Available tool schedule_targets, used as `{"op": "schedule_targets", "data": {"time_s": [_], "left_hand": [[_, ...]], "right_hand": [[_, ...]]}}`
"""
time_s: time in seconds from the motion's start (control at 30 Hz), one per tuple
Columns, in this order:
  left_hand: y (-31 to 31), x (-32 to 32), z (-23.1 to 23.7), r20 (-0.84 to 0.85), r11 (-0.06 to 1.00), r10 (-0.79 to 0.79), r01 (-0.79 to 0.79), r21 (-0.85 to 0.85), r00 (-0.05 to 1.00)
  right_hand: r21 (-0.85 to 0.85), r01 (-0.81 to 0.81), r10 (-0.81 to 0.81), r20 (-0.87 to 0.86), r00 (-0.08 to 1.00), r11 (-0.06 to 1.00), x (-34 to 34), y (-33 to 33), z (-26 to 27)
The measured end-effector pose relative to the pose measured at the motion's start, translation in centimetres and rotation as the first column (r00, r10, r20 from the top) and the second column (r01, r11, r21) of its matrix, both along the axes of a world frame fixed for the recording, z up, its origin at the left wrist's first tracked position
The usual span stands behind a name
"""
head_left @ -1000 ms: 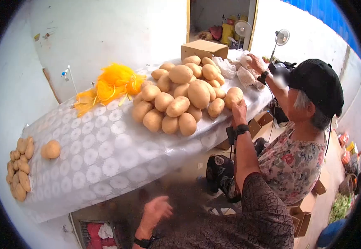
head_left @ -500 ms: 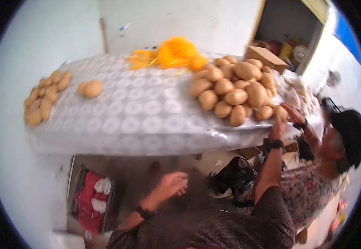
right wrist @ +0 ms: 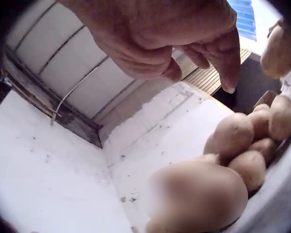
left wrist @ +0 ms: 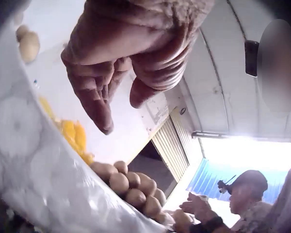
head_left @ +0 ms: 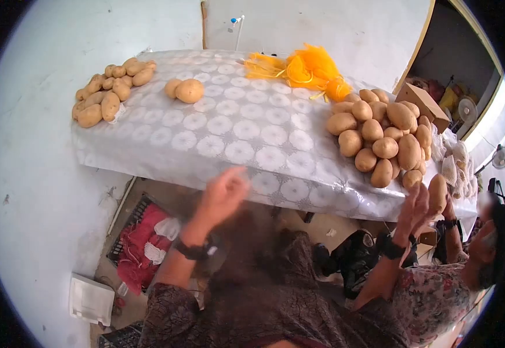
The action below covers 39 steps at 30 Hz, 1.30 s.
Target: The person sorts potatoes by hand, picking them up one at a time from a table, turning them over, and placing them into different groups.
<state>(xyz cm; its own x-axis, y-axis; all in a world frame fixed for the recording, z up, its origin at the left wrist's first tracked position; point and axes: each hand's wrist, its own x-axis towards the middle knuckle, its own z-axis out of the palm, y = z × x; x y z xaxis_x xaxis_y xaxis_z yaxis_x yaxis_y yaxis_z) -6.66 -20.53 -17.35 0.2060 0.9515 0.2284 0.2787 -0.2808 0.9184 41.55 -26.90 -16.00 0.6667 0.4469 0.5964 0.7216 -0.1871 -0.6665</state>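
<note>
Potato (head_left: pixel 437 194) is front-R of pile (head_left: pixel 384 148), now w/ other person's hand (head_left: pixel 450 209); R hand (head_left: pixel 413 211), on it a sec ago, is just beside, empty, fingers near straight, so handover looks done. L hand (head_left: pixel 223 194), empty, relaxed, hangs L of pile. Nets (head_left: pixel 312 68) behind-L of pile, box (head_left: pixel 420 104) behind-R; other person's arm (head_left: pixel 453 242) crowds R hand.

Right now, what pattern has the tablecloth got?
Grey tablecloth with whitish flowery circles, clearest in the head view.
</note>
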Motion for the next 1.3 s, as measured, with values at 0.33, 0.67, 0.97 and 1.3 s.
{"op": "schedule_targets", "data": {"time_s": [0.33, 0.67, 0.97, 1.3], "left_hand": [[16.1, -9.8, 4.7, -0.338, 0.758, 0.571, -0.322, 0.567, 0.749], [31.3, -16.8, 2.2, -0.525, 0.850, 0.519, -0.341, 0.402, 0.675], [34.1, -14.9, 2.5, -0.494, 0.909, 0.399, -0.260, 0.326, 0.772], [44.1, -24.9, -4.3, -0.779, 0.763, 0.625, 0.172, 0.623, 0.049]], "right_hand": [[0.073, -0.581, 0.585, -0.138, 0.799, 0.811, -13.5, 0.8, -0.8], [-0.019, -0.687, 0.637, -0.359, 0.683, 0.726, -17.2, 1.6, 0.3], [-0.211, -0.766, 0.704, -0.303, 0.642, 0.607, -16.9, 3.7, -1.7], [-0.301, -0.757, 0.713, -0.263, 0.650, 0.580, -15.3, 4.0, -2.2]]}}
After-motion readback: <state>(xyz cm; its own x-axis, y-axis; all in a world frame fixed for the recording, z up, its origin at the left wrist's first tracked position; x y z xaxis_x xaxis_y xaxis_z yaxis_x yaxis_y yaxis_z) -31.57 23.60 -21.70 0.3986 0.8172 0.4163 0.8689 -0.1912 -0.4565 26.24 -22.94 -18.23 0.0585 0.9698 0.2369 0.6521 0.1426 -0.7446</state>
